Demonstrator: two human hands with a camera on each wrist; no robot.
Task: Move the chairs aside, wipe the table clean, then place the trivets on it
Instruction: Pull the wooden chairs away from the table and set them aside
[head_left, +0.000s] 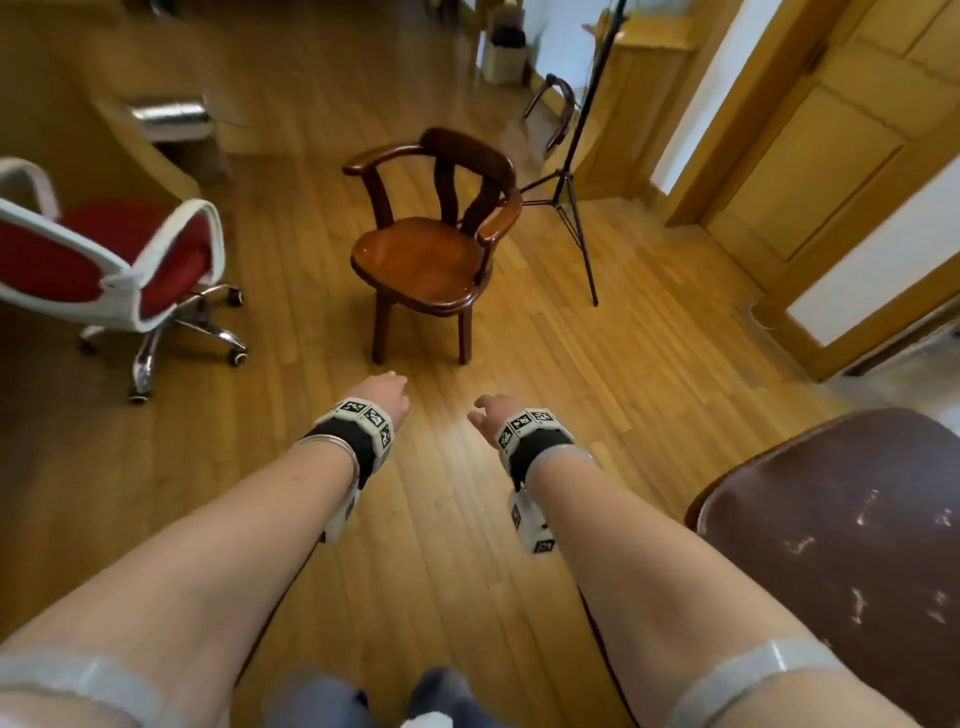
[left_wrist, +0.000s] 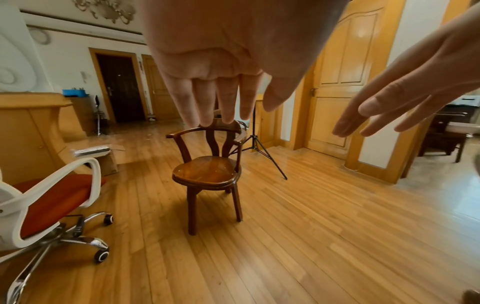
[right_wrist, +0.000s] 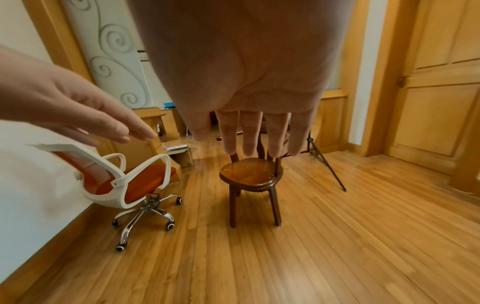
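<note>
**Both hands free, chair ahead**

Left hand (head_left: 382, 397) and right hand (head_left: 492, 415) reach forward, fingers straight, grasping nothing. Wooden chair (head_left: 431, 249) stands on floor beyond both hands, apart. Office chair (head_left: 104, 265) off left. Table (head_left: 852, 545) edge beside right forearm.

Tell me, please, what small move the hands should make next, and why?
Probably turn toward the dark table at the right. The wooden chair stands out on the floor, apart from the table, and both the left hand and the right hand are open and hold nothing.
</note>
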